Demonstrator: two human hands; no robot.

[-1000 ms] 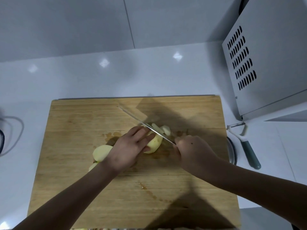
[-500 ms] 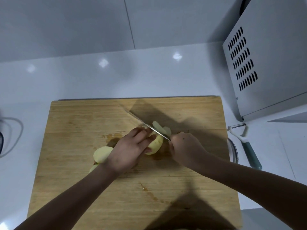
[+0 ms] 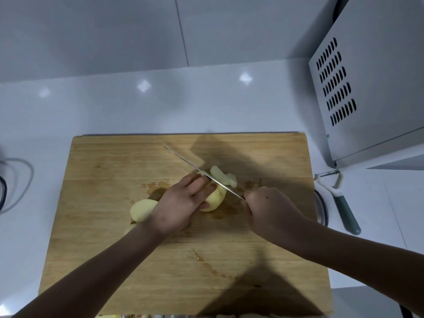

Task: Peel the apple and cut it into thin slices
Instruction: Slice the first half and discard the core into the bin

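Note:
On the wooden cutting board (image 3: 114, 249), my left hand (image 3: 181, 205) holds down a peeled apple piece (image 3: 216, 198) with curled fingers. My right hand (image 3: 268, 212) grips the handle of a knife (image 3: 202, 172); its thin blade runs up and left across the top of that piece. Cut slices (image 3: 223, 176) lie just beyond the blade. Another peeled apple chunk (image 3: 142, 208) lies to the left of my left wrist, partly hidden by it.
A peeler (image 3: 341, 200) with a teal handle lies on the white counter right of the board, beside a round metal rim (image 3: 322, 210). A grey appliance (image 3: 371, 83) stands at the back right. A cable (image 3: 20, 180) loops at the far left.
The knife has drawn back toward me and to the right along the apple piece. My left hand stays on the piece.

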